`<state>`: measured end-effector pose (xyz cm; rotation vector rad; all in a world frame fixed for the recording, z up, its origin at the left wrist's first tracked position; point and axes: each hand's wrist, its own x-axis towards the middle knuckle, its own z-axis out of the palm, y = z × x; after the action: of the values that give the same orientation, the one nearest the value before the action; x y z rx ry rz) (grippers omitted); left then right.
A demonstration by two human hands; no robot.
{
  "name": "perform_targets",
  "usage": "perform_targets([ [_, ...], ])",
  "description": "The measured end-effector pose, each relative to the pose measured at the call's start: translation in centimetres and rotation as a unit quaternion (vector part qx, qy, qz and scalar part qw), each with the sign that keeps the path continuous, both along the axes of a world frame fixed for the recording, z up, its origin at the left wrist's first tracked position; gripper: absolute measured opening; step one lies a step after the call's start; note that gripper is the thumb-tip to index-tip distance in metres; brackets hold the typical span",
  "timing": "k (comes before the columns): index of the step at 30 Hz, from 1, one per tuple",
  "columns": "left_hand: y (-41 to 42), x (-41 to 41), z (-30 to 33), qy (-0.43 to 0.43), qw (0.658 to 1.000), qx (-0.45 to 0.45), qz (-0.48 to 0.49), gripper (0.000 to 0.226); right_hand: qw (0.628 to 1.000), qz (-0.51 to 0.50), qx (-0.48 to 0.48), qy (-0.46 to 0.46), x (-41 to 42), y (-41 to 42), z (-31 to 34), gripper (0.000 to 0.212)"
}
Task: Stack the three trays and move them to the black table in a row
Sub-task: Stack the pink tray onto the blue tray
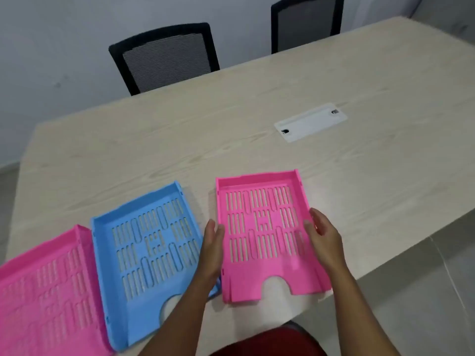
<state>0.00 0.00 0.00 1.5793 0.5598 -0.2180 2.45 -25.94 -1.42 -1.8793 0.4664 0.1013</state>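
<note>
**Both hands at the sides of the right-hand pink tray**

We see three slotted trays lying flat on a pale wooden table point(257, 104), none stacked yet. In the lower middle of the frame lies the pink tray point(264, 237), its notched front edge toward us. Our left hand point(212, 247) stands with its fingers straight along that tray's left wall, and our right hand point(322, 232) curves against the right wall with its fingers reaching over the rim. Both hands are spread and touching the tray's sides; we cannot tell whether they are gripping it firmly, and the tray appears to rest on the table.

Just left of the left hand lies the blue tray point(151, 255), angled slightly, its right wall passing under the left forearm. Touching its left side, in the lower left corner of the frame, is a second pink tray point(48, 291), cut off by the frame edge.

In the right middle of the frame a white cable cover point(309, 122) sits set into the tabletop. Two black mesh chairs stand beyond the far edge, one point(164, 55) at upper middle, the other point(305, 21) at upper right.
</note>
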Motion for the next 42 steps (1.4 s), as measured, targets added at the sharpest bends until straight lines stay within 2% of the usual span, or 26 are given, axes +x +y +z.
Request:
perform_targets([
  [4,-0.7,0.2,-0.5,0.036,0.999,0.004,0.0,0.065,0.997,-0.006,0.071,0.002,0.8,-1.0,-0.9,0.047],
  [10,-1.4,0.9,-0.4,0.044,0.998,-0.043,0.028,0.064,0.993,0.023,0.109,0.039,1.3,-2.1,-1.8,0.047],
  [13,-1.7,1.2,-0.2,0.035,0.995,-0.087,0.029,0.074,0.993,0.024,0.114,0.032,1.6,-2.5,-1.2,0.047],
  [15,-1.8,1.4,0.4,0.024,0.993,-0.113,0.024,0.073,0.992,0.025,0.119,0.028,1.9,-2.8,-0.5,0.045],
  [23,0.1,2.7,3.9,-0.057,0.994,-0.089,0.033,0.082,0.985,0.056,0.154,-0.047,4.8,-0.8,4.1,0.046],
  [30,7.0,-0.5,5.6,-0.09,0.994,-0.008,0.056,0.083,0.977,0.125,0.174,-0.026,5.8,6.0,6.4,0.04],
  [35,14.1,-5.2,4.8,-0.11,0.98,0.027,0.162,0.06,0.96,0.212,0.18,-0.017,4.0,14.6,5.7,0.055],
  [40,19.8,-9.6,4.4,-0.11,0.971,-0.023,0.212,0.069,0.944,0.262,0.199,0.002,1.9,21.6,5.5,0.057],
  [42,21.0,-10.7,4.1,-0.114,0.97,-0.011,0.215,0.072,0.941,0.265,0.212,0.017,1.5,23.2,5.5,0.057],
])
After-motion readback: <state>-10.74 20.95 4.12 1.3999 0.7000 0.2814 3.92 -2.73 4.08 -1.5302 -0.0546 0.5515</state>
